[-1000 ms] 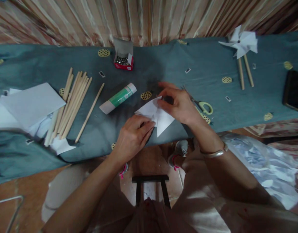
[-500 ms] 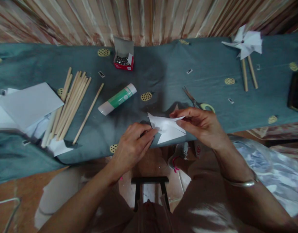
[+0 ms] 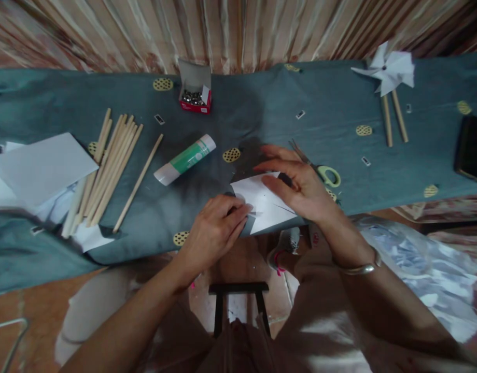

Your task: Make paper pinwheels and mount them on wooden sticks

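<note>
A square of white paper [image 3: 262, 199] with slits cut in from its corners lies at the table's front edge. My left hand [image 3: 219, 225] pinches its left side between thumb and fingers. Over the paper's far right part is my right hand [image 3: 300, 186], fingers spread apart, its thumb at the sheet's upper edge. Whether that thumb touches the paper I cannot tell. Just beyond the right hand are scissors [image 3: 328, 176] with light green handles, partly hidden by it.
A glue stick [image 3: 186, 159], loose wooden stick [image 3: 138, 182], bundle of sticks [image 3: 114, 171] and paper sheets [image 3: 44, 166] lie left. Behind stands an open red box [image 3: 195, 106] of small metal pieces. White paper pinwheels [image 3: 390, 70] on sticks and a dark device [image 3: 472, 147] are at right.
My right hand has let go of the paper flap it pinched and spread its fingers, moving left. The paper has opened flatter. My left hand keeps its pinch.
</note>
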A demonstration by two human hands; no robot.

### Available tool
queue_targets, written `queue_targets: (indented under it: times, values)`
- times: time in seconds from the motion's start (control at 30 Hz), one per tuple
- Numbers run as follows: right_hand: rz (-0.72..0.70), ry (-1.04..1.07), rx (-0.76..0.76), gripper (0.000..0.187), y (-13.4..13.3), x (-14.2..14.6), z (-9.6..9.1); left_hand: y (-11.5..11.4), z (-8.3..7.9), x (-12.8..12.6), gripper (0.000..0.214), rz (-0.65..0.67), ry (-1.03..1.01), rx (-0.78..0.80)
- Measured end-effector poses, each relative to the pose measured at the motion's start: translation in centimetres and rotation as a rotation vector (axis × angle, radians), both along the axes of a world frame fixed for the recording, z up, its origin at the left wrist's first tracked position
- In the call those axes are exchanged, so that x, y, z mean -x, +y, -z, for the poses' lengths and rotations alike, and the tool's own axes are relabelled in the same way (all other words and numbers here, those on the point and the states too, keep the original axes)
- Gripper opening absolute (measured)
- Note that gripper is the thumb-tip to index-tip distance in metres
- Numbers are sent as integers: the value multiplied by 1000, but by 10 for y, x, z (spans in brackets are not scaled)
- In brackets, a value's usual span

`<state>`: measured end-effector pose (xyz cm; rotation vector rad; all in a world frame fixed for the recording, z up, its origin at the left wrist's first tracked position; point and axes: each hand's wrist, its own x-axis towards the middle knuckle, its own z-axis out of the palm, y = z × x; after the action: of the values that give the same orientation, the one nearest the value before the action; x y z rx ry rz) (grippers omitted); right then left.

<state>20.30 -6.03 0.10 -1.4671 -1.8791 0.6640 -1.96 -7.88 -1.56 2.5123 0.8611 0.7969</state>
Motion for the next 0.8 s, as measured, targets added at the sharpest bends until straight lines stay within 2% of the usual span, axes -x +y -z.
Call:
queue_targets:
  times: [0.23, 0.57, 0.8]
  values:
    - [-15, -53, -7, 25, 7, 14, 11, 0, 1, -1, 17, 4, -5, 20]
    - [-14, -50, 128, 24, 8, 19, 1, 1, 3, -2, 14, -1, -25, -3]
    - [-12, -34, 125, 23, 8, 22, 1, 1, 3, -2, 15, 2, -30, 5]
